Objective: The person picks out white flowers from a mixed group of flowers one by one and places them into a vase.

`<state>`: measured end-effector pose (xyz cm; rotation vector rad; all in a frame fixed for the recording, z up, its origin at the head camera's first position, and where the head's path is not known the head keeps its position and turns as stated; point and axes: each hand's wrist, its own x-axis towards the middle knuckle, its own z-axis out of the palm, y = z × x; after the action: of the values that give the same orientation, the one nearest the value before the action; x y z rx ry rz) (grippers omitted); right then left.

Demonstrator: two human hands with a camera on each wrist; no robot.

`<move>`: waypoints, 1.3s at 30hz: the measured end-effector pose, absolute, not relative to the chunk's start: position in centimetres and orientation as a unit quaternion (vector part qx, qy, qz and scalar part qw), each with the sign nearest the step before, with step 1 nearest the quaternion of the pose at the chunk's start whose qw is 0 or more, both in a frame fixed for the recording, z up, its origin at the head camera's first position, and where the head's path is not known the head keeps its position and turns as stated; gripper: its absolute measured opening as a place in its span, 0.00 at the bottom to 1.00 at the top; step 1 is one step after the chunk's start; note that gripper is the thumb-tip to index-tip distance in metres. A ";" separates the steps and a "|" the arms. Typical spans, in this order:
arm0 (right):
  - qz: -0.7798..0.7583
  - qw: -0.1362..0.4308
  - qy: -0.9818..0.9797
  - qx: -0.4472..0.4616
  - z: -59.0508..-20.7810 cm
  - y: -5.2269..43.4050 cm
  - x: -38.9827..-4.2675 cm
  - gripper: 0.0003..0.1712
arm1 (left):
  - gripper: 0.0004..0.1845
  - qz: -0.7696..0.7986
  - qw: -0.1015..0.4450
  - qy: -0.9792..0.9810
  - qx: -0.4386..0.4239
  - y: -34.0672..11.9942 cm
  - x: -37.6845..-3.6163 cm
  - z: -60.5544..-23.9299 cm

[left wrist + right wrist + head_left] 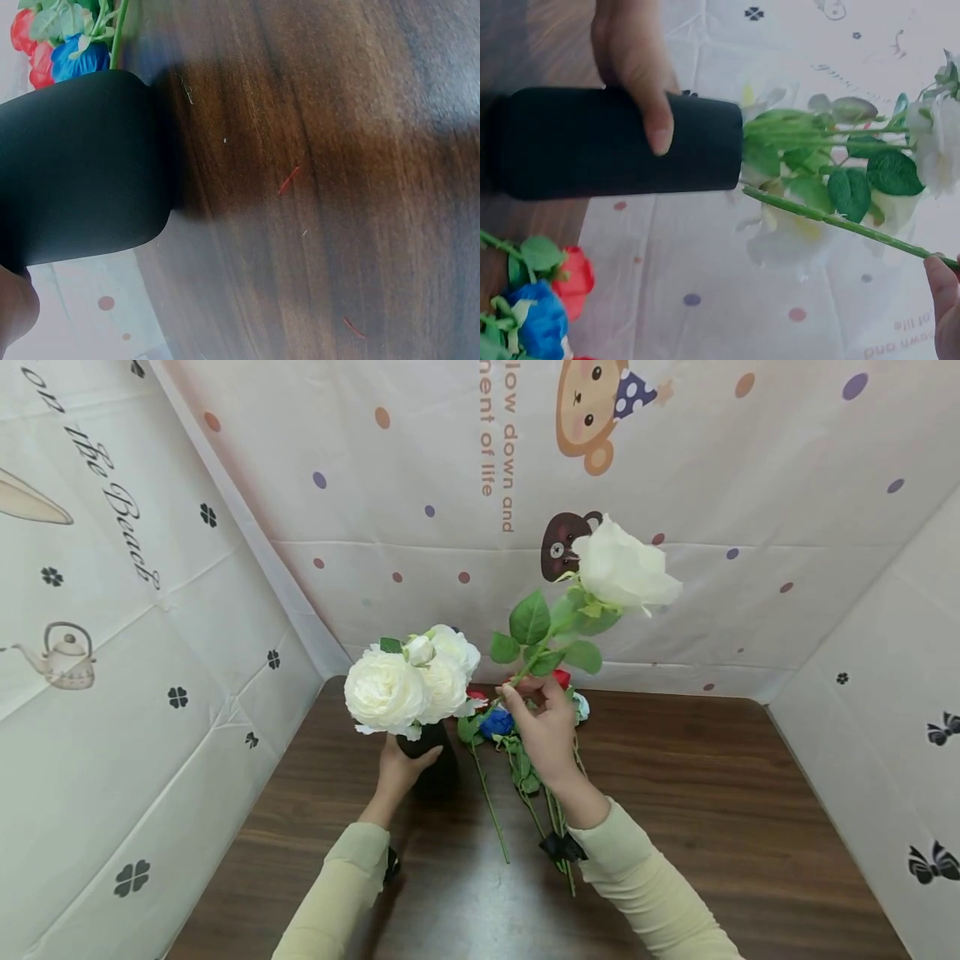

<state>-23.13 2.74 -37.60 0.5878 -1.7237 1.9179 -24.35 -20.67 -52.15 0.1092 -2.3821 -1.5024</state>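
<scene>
In the head view the white blooms (411, 681) hide the mouth of the black vase (431, 760), and the left hand (399, 771) covers part of its side. The right hand (546, 727) hides where its fingers meet the white rose's (622, 568) stem and covers part of the loose flowers (497, 723) on the table (712, 793). The left wrist view cuts the vase off at its left edge; the right wrist view shows only a fingertip of the right hand, and its blooms are blurred

Makeshift tabletop booth, cartoon-printed cloth walls (420, 485) on three sides, wooden table (675, 793)
</scene>
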 end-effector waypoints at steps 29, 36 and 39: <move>0.649 0.253 -0.669 0.259 -40.0 -2.0 -22.6 0.10 | 0.50 -0.547 0.131 -0.826 0.043 -20.8 -24.2 -52.4; 0.644 0.252 -0.673 0.261 -40.4 -2.0 -22.7 0.15 | 0.45 -0.548 0.127 -0.826 0.043 -20.7 -24.3 -52.3; 0.637 0.259 -0.675 0.268 -40.5 -2.0 -22.9 0.15 | 0.44 -0.548 0.121 -0.826 0.049 -20.7 -24.4 -52.2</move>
<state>-22.90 -2.04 -40.51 0.7277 -1.8293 1.7264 -24.38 -20.74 -52.18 0.1435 -2.4132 -1.6005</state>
